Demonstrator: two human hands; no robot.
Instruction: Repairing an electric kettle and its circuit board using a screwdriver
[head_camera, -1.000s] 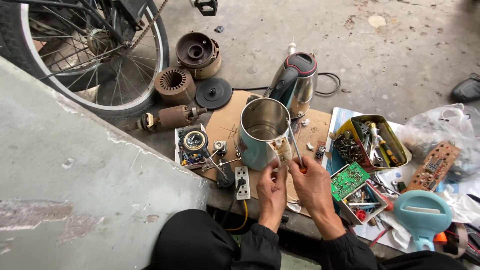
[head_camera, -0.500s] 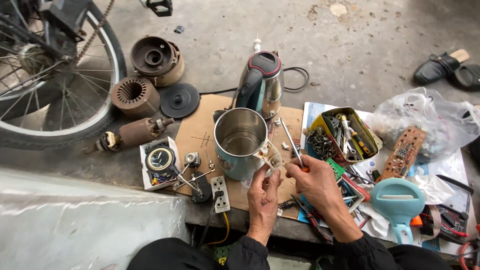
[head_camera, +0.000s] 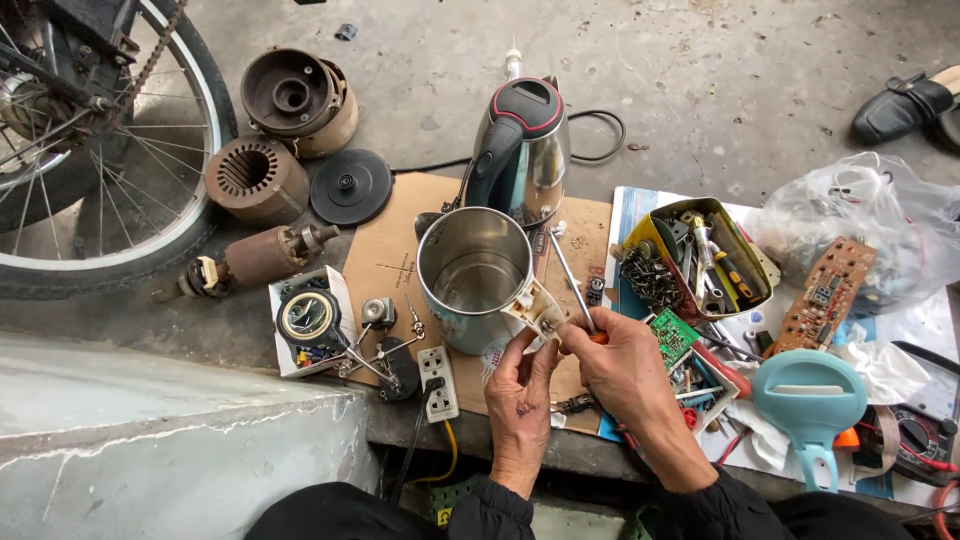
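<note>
Left hand (head_camera: 522, 392) is gripping the kettle (head_camera: 475, 280) bracket while right hand (head_camera: 622, 368) is clasping a screwdriver (head_camera: 570, 280) over the worktop (head_camera: 385, 255).

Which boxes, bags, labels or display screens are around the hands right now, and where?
Small box: left of the kettle body, white, holds a round dial.
Yellow tin: right of the hands, open, full of screws and tools.
Plastic bag: far right, clear, crumpled.
Meter: bottom right corner, dark; screen unclear.
</note>
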